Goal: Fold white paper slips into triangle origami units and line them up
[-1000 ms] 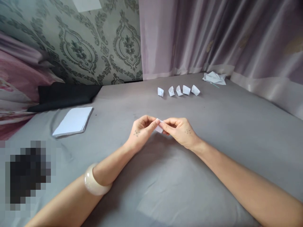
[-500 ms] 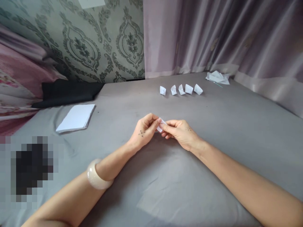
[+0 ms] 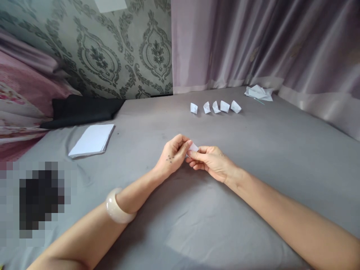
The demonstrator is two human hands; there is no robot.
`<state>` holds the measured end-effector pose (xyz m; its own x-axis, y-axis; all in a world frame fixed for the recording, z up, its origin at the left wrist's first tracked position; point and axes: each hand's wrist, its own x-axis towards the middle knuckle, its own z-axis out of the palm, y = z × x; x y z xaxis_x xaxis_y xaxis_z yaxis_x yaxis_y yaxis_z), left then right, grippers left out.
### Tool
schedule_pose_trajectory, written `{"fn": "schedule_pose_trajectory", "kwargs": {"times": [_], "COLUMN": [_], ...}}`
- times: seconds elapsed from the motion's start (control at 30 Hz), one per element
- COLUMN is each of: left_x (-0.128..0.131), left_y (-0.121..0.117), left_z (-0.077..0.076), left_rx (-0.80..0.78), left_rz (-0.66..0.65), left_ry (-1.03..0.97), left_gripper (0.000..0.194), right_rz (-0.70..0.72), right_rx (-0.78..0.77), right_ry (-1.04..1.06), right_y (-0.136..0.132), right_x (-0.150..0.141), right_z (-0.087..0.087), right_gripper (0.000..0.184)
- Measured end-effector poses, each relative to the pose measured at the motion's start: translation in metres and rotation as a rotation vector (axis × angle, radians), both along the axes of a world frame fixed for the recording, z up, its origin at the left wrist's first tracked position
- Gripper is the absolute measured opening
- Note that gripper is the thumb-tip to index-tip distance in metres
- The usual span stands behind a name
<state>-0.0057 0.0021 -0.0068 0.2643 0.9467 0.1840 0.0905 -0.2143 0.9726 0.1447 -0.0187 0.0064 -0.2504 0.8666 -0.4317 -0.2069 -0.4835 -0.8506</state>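
Observation:
A small folded piece of white paper (image 3: pixel 194 147) is pinched between my two hands, above the grey sheet (image 3: pixel 146 129). My left hand (image 3: pixel 174 153) grips its left side between thumb and fingers. From the right, my right hand (image 3: pixel 209 159) presses its thumb on the paper's lower part, with fingers curled underneath. Fingers cover much of the paper, so its full shape is hidden. Beyond the hands stands a row of several small folded white paper pieces (image 3: pixel 224 106).
A stack of white paper sheets (image 3: pixel 92 139) lies at the left, near a folded black cloth (image 3: pixel 84 108). Loose white papers (image 3: pixel 258 91) and a thin greenish stick (image 3: pixel 259 101) lie at the back right. Purple curtains (image 3: pixel 213 45) hang behind. A blurred dark patch (image 3: pixel 42 198) is at lower left.
My right thumb has slid a little down and left along the paper, and more of the paper's upper corner shows. My left hand keeps its pinch. The view has shifted slightly.

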Motion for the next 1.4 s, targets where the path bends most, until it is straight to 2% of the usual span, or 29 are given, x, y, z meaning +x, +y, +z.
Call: {"fn": "schedule_pose_trajectory", "kwargs": {"times": [0.2,0.27,0.33,0.4,0.5,0.57,0.63,0.7,0.8,0.9,0.97,1.03,1.1,1.17,1.3,1.4], "left_x": [0.001,0.002,0.002,0.002,0.0,0.0,0.0,0.002,0.004,0.003,0.001,-0.002,-0.003,-0.003,0.001,0.004], "left_y": [0.003,0.003,0.004,0.006,0.008,0.009,0.009,0.007,0.005,0.005,0.006,0.005,0.002,-0.002,-0.005,-0.002], "left_z": [0.002,0.003,0.003,0.002,-0.002,-0.004,-0.004,-0.003,-0.001,-0.001,-0.002,-0.002,-0.002,0.0,0.0,-0.001], "left_rx": [-0.196,-0.25,-0.29,-0.336,-0.424,-0.463,-0.489,-0.518,-0.565,-0.551,-0.439,-0.239,-0.044,0.087,0.196,0.226], "left_rz": [-0.036,-0.047,-0.017,0.035,0.094,0.122,0.134,0.13,0.106,0.046,0.044,0.102,0.158,0.148,0.048,0.068], "left_ry": [-0.08,-0.113,-0.143,-0.17,-0.193,-0.19,-0.176,-0.147,-0.083,0.017,0.123,0.233,0.289,0.297,0.375,0.428], "left_gripper": [0.033,0.03,0.029,0.028,0.027,0.026,0.025,0.025,0.028,0.031,0.034,0.035,0.027,0.02,0.022,0.016], "right_rz": [0.003,0.055,0.125,0.079,-0.094,-0.053,0.041,0.065,0.053,0.035,-0.009,-0.08,-0.122,-0.095,-0.007,-0.003], "right_rx": [-0.005,0.012,0.082,0.288,0.804,1.097,1.255,1.32,1.342,1.317,1.281,1.222,1.143,1.053,0.971,0.995], "right_ry": [-0.067,-0.089,-0.17,-0.371,-0.7,-0.794,-0.821,-0.819,-0.792,-0.796,-0.806,-0.823,-0.856,-0.894,-0.908,-0.91], "right_y": [0.002,0.002,0.002,0.003,0.005,0.006,0.006,0.006,0.006,0.005,0.005,0.005,0.007,0.009,0.011,0.01], "right_x": [0.001,0.004,0.008,0.014,0.018,0.018,0.016,0.013,0.011,0.012,0.013,0.015,0.018,0.02,0.024,0.023], "right_z": [0.001,0.001,0.002,0.003,-0.001,-0.006,-0.013,-0.02,-0.023,-0.019,-0.015,-0.011,-0.009,-0.009,-0.01,-0.01], "right_gripper": [0.013,0.014,0.023,0.032,0.025,0.019,0.018,0.017,0.017,0.018,0.017,0.015,0.013,0.012,0.018,0.022]}}
